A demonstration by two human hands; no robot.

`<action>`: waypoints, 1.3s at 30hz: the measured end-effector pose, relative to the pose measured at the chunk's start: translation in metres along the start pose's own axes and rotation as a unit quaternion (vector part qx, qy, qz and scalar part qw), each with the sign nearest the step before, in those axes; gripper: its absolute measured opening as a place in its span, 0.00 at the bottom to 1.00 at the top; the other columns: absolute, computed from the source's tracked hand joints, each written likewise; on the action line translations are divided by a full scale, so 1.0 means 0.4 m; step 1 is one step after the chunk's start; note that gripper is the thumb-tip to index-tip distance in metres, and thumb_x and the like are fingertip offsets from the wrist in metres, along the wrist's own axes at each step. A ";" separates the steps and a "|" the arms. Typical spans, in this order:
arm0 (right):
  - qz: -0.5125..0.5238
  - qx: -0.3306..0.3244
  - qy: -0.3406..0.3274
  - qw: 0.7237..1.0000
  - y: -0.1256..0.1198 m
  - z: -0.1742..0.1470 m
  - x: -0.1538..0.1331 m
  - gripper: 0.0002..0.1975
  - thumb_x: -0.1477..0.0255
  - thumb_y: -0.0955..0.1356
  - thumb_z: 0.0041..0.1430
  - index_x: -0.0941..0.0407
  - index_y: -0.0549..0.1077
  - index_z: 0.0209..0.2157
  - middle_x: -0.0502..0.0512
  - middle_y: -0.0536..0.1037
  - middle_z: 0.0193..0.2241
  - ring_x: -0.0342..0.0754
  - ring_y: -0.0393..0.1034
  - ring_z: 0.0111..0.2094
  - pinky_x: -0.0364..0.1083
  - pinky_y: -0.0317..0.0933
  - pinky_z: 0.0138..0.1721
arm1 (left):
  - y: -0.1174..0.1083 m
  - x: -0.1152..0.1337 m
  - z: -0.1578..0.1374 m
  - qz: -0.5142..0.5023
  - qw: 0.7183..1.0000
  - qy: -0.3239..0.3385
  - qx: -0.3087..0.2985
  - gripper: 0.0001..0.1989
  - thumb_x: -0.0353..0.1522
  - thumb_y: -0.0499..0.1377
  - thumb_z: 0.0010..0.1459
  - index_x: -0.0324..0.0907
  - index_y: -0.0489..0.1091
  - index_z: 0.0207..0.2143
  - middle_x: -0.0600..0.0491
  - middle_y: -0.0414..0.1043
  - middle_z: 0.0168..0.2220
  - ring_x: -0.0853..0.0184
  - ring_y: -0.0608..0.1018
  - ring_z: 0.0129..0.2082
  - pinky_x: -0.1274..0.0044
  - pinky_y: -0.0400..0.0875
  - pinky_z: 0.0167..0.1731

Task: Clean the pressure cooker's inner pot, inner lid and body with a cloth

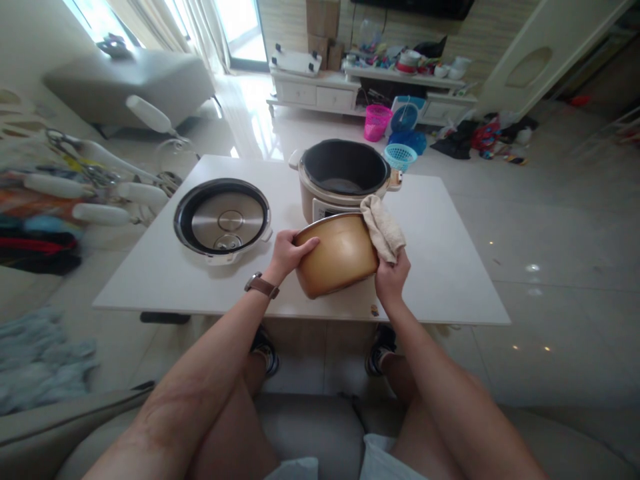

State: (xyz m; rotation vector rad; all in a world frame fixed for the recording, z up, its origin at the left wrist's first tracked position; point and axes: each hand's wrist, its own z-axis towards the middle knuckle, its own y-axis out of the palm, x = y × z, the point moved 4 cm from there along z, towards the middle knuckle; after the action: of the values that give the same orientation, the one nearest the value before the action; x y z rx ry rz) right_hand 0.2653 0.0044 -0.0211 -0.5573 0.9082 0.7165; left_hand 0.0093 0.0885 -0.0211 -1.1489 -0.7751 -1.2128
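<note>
A golden-brown inner pot (337,257) is tilted above the front of the table, its rim turned away from me. My left hand (290,253) grips its left side, thumb on the outer wall and the other fingers hidden behind it. On the pot's right side, my right hand (393,273) is closed around a beige cloth (384,227), which drapes over the rim. Just behind the pot stands the cooker body (313,190), open at the top with a dark interior. The cooker's lid (223,217) lies to the left, its metal underside facing up.
The white table (440,267) ends close to my knees. Left of it is a stand with white-handled arms (145,193). Beyond the table, a pink basket (377,122) and a light-blue basket (400,156) sit on the floor before a white cabinet (315,93).
</note>
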 end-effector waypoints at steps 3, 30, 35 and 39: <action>-0.064 -0.080 -0.167 0.981 0.004 -0.028 -0.077 0.20 0.66 0.68 0.62 0.49 0.80 0.55 0.57 0.83 0.56 0.59 0.74 0.62 0.59 0.63 0.65 | 0.004 0.004 0.000 0.001 1.000 -0.004 -0.002 0.29 0.50 0.67 0.50 0.41 0.58 0.14 0.59 0.49 0.17 0.75 0.52 0.20 0.77 0.43 0.19; 0.078 0.020 0.125 0.989 0.013 0.030 0.091 0.18 0.63 0.73 0.55 0.55 0.80 0.47 0.59 0.85 0.47 0.57 0.78 0.54 0.60 0.67 0.62 | -0.020 -0.105 -0.014 -0.067 0.998 -0.014 0.015 0.34 0.60 0.66 0.44 0.42 0.58 0.15 0.59 0.50 0.16 0.74 0.54 0.20 0.77 0.45 0.21; 0.069 0.016 0.112 0.991 0.014 0.025 0.081 0.17 0.64 0.72 0.56 0.55 0.81 0.47 0.59 0.85 0.47 0.57 0.77 0.55 0.60 0.66 0.63 | -0.016 -0.051 -0.002 -0.036 0.999 -0.007 0.019 0.30 0.54 0.67 0.47 0.41 0.59 0.15 0.59 0.50 0.17 0.75 0.53 0.21 0.78 0.44 0.20; 0.058 0.027 0.099 0.993 0.013 0.012 0.068 0.17 0.65 0.71 0.58 0.54 0.80 0.48 0.58 0.85 0.48 0.56 0.78 0.54 0.60 0.66 0.63 | -0.005 -0.023 0.003 -0.013 1.000 -0.004 0.020 0.30 0.51 0.68 0.46 0.42 0.56 0.13 0.59 0.47 0.16 0.76 0.50 0.20 0.77 0.41 0.19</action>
State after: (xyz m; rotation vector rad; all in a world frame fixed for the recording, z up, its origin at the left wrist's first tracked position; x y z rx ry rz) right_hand 0.2753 0.0198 -0.0426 -0.5360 1.1496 0.7483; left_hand 0.0054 0.0926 -0.0287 -1.1142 -0.8201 -1.2090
